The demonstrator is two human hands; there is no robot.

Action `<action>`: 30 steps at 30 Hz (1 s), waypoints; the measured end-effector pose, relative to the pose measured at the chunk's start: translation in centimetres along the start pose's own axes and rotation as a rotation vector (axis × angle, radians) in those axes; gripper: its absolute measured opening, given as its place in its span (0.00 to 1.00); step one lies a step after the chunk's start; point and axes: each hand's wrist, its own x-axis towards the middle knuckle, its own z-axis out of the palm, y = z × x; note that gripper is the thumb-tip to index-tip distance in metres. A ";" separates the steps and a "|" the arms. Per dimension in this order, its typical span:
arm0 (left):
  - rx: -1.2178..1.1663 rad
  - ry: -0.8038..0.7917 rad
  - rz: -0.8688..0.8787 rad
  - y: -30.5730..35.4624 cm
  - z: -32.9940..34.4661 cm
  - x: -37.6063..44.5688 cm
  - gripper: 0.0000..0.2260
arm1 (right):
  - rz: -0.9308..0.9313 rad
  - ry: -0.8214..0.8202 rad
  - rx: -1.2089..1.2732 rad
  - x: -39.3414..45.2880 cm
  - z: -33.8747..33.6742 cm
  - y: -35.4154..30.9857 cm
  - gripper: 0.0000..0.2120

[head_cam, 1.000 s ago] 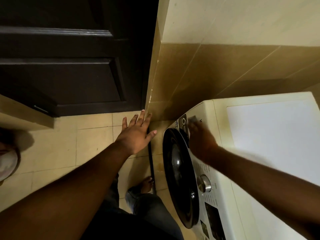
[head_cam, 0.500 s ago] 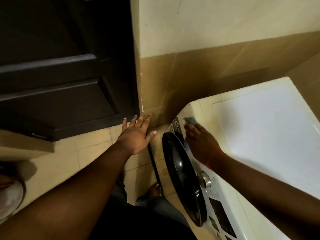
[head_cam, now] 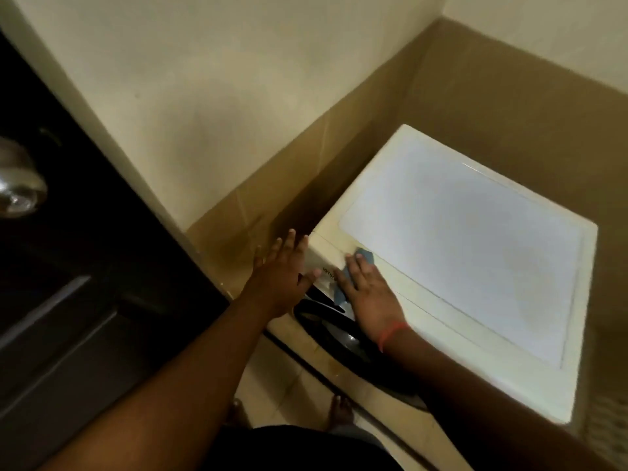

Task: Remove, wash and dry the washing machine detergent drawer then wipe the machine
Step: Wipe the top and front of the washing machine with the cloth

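**Head view: cloth pressed on the washer's front corner**

Head camera shows us a white washing machine (head_cam: pixel 475 253) filling the right half of the frame. Our right hand (head_cam: pixel 368 294) lies flat, fingers straight, pressing a blue cloth (head_cam: pixel 346 273) onto the machine's top front edge at centre frame. Our left hand (head_cam: pixel 282 277) is spread and relaxed, grasping nothing, just beside the machine's near corner. A dark door (head_cam: pixel 68 283) with a metal knob (head_cam: pixel 17 185) stands at the left.
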 end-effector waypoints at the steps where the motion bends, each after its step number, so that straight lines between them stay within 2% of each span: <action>1: 0.023 -0.003 0.053 0.1 -0.5 0.3 0.33 | 0.052 0.019 0.003 1.2 0.0 -1.2 0.44; 4: 0.097 -0.023 0.168 -0.7 -1.9 1.1 0.32 | 0.174 0.014 0.015 1.8 0.0 -2.2 0.42; 9: 0.106 -0.077 0.274 -1.2 -2.2 1.7 0.32 | 0.412 0.058 0.005 -4.8 1.5 0.9 0.35; 13: 0.140 -0.141 0.338 0.3 -0.8 1.9 0.32 | 0.542 0.041 0.013 -6.5 1.8 1.2 0.35; 16: 0.189 -0.159 0.366 1.7 -0.1 2.6 0.32 | 0.566 0.056 0.041 -4.2 1.7 -0.3 0.35; 20: 0.286 -0.152 0.363 3.7 0.4 4.0 0.32 | 0.472 0.071 0.024 0.1 1.8 -2.8 0.36; 24: 0.313 -0.146 0.366 5.0 0.9 5.3 0.32 | 0.443 0.074 0.029 -0.7 2.1 -1.7 0.35; 30: 0.352 -0.169 0.434 6.0 1.1 6.7 0.35 | 0.682 0.139 0.089 -9.3 3.1 1.7 0.36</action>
